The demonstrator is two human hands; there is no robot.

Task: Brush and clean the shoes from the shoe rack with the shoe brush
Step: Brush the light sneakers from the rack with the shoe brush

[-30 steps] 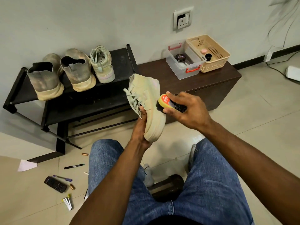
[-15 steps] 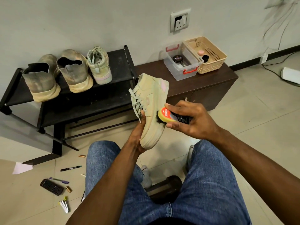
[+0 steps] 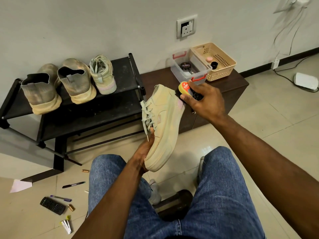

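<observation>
The shoe brush (image 3: 187,89), yellow w/ a red label, sits in the right hand (image 3: 204,100), grip closed tight round it, bristles touching the heel end of the tan shoe (image 3: 162,125). That shoe is up in the air, above the knees in blue jeans (image 3: 221,195), toe pointing down. The left hand (image 3: 144,152) holds it near the toe, grip closed on it, thumb by the laces. Behind, on the black shoe rack (image 3: 120,107), 3 more shoes stand on top: 2 dirty grey ones (image 3: 58,85) & 1 pale green one (image 3: 102,75). Next to the rack is a brown bench (image 3: 229,88) w/ a clear box (image 3: 189,68) & a tan basket (image 3: 215,61) on it. Pens (image 3: 73,184) & a remote (image 3: 52,205) lie on the floor.
</observation>
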